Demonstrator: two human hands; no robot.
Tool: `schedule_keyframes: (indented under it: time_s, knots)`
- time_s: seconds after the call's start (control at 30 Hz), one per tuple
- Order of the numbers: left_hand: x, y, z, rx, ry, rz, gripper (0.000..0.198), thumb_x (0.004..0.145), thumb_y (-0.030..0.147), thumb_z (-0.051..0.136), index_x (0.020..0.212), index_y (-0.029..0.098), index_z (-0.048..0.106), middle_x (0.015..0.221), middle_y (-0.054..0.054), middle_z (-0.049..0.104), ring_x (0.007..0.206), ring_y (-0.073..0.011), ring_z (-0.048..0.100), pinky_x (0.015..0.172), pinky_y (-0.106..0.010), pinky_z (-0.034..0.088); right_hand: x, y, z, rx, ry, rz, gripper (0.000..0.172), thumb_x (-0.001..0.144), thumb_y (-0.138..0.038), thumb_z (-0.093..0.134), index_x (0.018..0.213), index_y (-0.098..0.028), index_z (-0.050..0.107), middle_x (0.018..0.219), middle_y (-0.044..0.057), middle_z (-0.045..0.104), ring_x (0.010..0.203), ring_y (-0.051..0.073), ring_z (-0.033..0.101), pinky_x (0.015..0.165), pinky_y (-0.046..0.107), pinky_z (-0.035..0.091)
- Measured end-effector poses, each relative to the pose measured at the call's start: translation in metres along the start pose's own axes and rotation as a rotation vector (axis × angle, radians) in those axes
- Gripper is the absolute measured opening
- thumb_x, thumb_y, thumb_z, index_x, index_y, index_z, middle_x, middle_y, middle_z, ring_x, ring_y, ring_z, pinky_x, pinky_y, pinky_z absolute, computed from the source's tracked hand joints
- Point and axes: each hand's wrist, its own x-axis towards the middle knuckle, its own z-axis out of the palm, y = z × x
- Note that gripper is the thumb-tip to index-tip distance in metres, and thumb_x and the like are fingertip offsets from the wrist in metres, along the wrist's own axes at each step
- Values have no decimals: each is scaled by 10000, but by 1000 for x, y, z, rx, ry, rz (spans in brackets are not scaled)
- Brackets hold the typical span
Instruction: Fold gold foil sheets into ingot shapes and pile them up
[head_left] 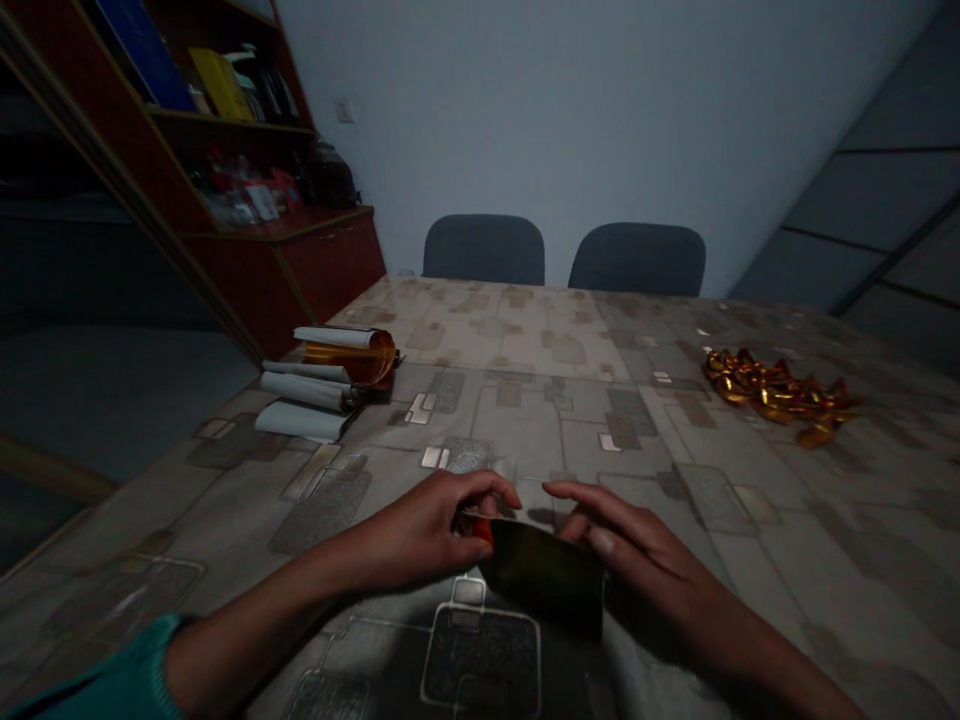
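Note:
Between my two hands, just above the near part of the table, is a dark, shiny sheet of foil paper (pixel 546 575). Its left end is pinched by my left hand (pixel 442 530), thumb in front and fingers behind, where a bit of orange-red shows. My right hand (pixel 637 550) grips the sheet's right end between thumb and fingers, with the index finger stretched out over the top edge. The lower right corner of the sheet hangs free.
At the left of the patterned table (pixel 517 400) lies a stack of curled gold and white paper (pixel 330 385). Several folded gold foil pieces (pixel 776 390) form a pile on the right. Two grey chairs (pixel 484 248) stand behind the far edge, and a wooden cabinet (pixel 322 260) is at the back left.

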Motion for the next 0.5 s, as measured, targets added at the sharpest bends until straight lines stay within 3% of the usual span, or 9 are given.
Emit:
schedule_keyframes:
  time_s: [0.07,0.17,0.27,0.37,0.5]
  knots:
    - [-2,2,-5,116,-57,34,434,749,74,583,1158,219,609,838,25,575,749,-139,543,663,-231,398,2,3,-5,-31,-25,-93,416,1007,-191,351,1369,-300,525,987,48,706,874,197,650,805,370,520]
    - [-2,4,-13,192,-127,76,528,720,28,576,1204,236,611,855,31,567,747,-130,530,666,-222,398,6,3,-7,-263,-108,-240,469,957,-76,382,1349,-277,540,1144,67,676,1021,194,616,911,382,493]
    - [2,6,-22,93,-187,97,538,730,31,597,1231,227,594,880,19,578,798,-139,554,710,-226,437,8,-1,-1,-495,-174,-324,618,888,3,429,1441,-272,445,1385,91,553,1231,210,520,1022,402,438]
    - [10,12,-30,-20,-272,60,474,763,78,638,1212,219,579,864,14,579,795,-142,581,703,-228,463,8,-2,8,-626,-120,-419,753,861,34,450,1517,-308,309,1465,92,484,1278,221,487,1008,398,450]
    - [27,26,-37,85,-425,63,414,745,52,651,1102,221,529,848,31,609,766,-128,597,665,-208,455,9,5,14,-653,-21,-405,557,983,-161,509,1479,-371,370,1392,64,558,1188,235,558,943,389,485]
